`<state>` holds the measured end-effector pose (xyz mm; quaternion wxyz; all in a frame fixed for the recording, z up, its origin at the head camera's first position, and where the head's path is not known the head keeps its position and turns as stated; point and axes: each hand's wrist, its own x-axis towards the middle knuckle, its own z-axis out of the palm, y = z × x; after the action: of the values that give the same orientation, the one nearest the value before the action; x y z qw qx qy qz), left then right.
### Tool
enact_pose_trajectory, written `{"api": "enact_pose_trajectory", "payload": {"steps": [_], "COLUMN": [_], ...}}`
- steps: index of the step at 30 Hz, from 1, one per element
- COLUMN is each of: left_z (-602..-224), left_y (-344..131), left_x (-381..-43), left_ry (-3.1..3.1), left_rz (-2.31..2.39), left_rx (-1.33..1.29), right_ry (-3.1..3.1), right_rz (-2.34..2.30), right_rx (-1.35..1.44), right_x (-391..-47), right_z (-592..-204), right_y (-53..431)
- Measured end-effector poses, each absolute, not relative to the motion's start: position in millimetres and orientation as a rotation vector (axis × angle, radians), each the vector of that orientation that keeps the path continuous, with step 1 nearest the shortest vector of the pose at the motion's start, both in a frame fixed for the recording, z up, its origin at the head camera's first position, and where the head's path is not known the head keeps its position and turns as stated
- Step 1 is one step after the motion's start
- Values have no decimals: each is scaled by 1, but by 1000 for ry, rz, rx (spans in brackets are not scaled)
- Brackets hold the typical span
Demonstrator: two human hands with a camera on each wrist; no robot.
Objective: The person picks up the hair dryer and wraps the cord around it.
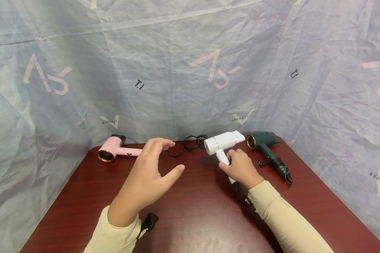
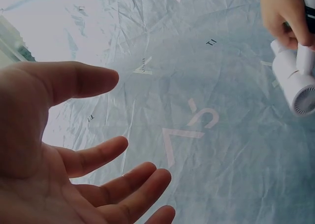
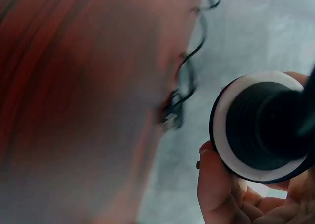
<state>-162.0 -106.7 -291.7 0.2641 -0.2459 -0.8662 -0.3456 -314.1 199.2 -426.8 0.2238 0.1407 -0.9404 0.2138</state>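
My right hand (image 1: 241, 168) grips the handle of a white hair dryer (image 1: 224, 142), thumb on the near side. The dryer's barrel is level, with its flat nozzle pointing right. In the right wrist view, the butt of the handle (image 3: 256, 79) faces the camera, a dark cord coming from it, with curled fingers (image 3: 216, 184) around it. My left hand (image 1: 149, 172) hangs over the left-middle of the table, holding nothing; its thumb and fingers are spread apart. Behind it lies a pink hair dryer (image 1: 109, 146), the end of its handle hidden by that hand.
A dark green hair dryer (image 1: 263, 140) lies at the back right, its cord wound around the handle. A black cord (image 1: 193, 138) curls along the back edge of the dark red table (image 1: 190, 218). Grey printed sheeting (image 1: 164, 70) walls in the back and sides.
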Motion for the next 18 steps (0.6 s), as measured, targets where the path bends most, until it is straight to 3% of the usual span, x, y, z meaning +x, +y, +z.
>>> {"api": "enact_pose_trajectory", "payload": {"steps": [18], "left_z": [-296], "left_y": [-101], "left_x": [-164], "left_ry": [-2370], "left_rz": [-921], "left_rx": [-653], "right_ry": [-2794], "right_rz": [655], "right_rx": [273], "right_x": [-346], "right_z": [-445], "right_y": [242]}}
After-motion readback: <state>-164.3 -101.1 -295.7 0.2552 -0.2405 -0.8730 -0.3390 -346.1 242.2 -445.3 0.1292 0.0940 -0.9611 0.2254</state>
